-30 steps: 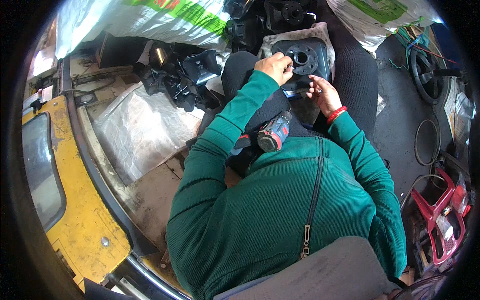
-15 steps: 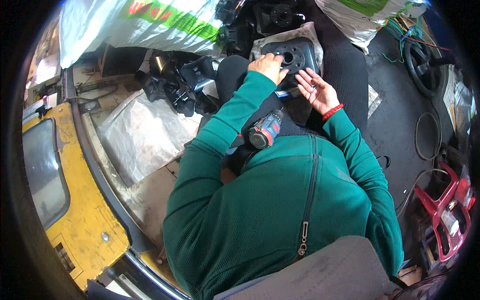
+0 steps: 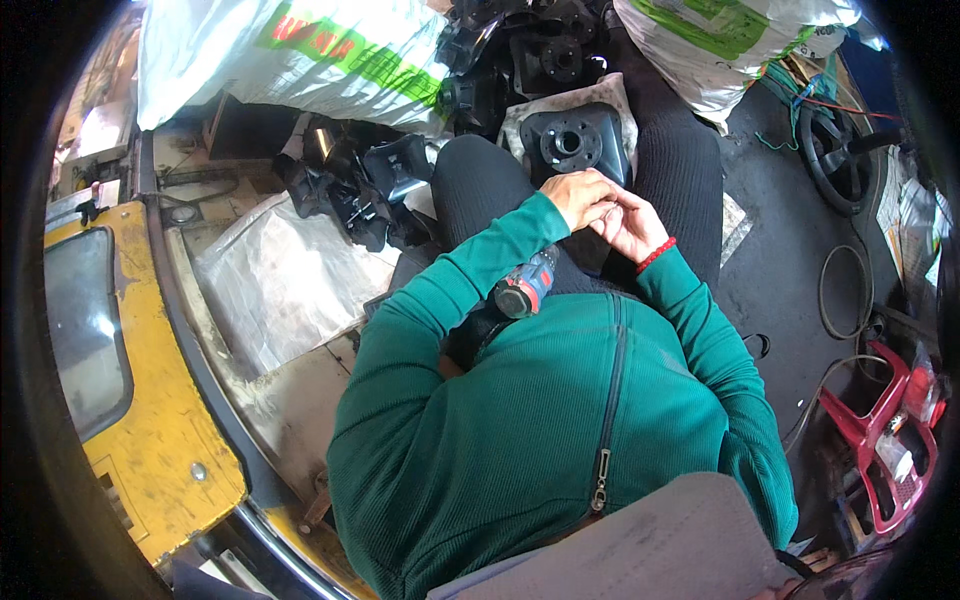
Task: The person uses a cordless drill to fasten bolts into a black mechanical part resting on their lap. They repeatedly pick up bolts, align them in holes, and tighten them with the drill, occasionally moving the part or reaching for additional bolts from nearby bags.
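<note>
In front of me, between my thighs, a black square part with a round holed hub (image 3: 598,150) rests on a pale cloth-like sheet (image 3: 622,92). My left hand (image 3: 578,198) is just below its near edge, fingers bent together and meeting those of my right hand (image 3: 637,228). The right palm faces up with its fingers curled, a red bead bracelet (image 3: 657,255) on the wrist. Anything small between the fingertips is hidden. A blue and red cordless drill (image 3: 525,285) lies in my lap beside the left forearm.
Several similar black parts are piled at the far side (image 3: 560,60) and left (image 3: 395,165). White-green sacks stand far left (image 3: 215,60) and far right (image 3: 690,45). Leftward is a yellow panel (image 3: 165,400); rightward are a black wheel (image 3: 835,150) and a pink plastic frame (image 3: 870,425).
My left hand has left the black part's hub and come nearer to me. The right hand has moved slightly down, and its open fingers have curled to meet the left's.
</note>
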Available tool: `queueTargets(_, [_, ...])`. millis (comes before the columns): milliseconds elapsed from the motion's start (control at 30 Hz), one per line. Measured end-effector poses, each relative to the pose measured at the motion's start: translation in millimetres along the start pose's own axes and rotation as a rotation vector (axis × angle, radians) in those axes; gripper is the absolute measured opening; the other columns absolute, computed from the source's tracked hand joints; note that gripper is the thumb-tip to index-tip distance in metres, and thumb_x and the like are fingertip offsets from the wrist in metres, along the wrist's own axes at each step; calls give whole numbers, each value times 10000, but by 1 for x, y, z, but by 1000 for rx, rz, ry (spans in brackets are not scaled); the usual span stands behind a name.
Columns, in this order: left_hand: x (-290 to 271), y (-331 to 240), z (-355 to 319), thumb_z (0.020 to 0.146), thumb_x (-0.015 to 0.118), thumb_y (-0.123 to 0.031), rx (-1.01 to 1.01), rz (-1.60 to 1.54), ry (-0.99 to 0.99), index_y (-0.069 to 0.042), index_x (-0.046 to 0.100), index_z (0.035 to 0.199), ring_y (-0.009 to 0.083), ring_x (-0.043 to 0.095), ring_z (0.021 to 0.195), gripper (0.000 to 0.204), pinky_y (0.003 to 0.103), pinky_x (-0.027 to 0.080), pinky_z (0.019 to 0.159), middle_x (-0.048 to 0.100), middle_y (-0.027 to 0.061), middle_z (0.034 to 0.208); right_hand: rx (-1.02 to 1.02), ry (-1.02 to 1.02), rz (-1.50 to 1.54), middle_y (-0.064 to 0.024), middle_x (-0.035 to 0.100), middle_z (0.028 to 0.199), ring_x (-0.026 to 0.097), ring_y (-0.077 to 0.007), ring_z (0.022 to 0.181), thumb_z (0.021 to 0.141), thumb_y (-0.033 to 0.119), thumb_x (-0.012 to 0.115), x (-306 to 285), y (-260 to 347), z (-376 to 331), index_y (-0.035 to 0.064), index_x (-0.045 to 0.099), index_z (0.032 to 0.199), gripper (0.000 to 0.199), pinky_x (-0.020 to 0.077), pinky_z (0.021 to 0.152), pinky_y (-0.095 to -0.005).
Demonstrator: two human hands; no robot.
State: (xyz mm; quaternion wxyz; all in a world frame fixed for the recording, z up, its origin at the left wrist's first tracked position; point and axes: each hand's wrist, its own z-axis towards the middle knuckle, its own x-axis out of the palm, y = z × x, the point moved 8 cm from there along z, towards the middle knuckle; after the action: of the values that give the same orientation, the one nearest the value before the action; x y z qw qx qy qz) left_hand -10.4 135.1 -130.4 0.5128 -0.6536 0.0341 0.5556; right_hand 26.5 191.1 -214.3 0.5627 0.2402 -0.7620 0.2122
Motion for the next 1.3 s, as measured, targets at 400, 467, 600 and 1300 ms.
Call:
queueTargets(400, [-49,125,63,782,670,-343,-553,236,47,-124,694,916,264,658,836,258,381,509,755,685,97,877,-119,-250,-246,-132,568,1228,591,-250,1085,939,414,477,-20,16,8,34,468,1288,516,522,857,-358])
queueTargets(467, [-43,120,66,776,673,-347,-535,306,66,-139,697,918,258,657,837,253,383,510,749,685,78,861,-138,-238,-239,-131,571,1224,592,-249,1081,939,421,473,-18,21,6,35,472,1285,518,523,853,-360])
queueTargets(600, [-38,114,60,762,680,-339,-509,225,-1,-151,701,878,239,654,822,221,385,505,749,682,56,827,-159,-230,-221,-148,569,1224,587,-257,1092,934,457,468,-16,22,8,35,471,1285,549,518,858,-367])
queueTargets(1300, [31,25,8,731,690,-231,-403,83,177,-85,559,943,340,639,788,289,457,515,716,640,135,834,-219,-214,-352,-137,477,1336,542,-230,1090,910,604,401,13,16,-9,96,337,1415,719,451,939,-373])
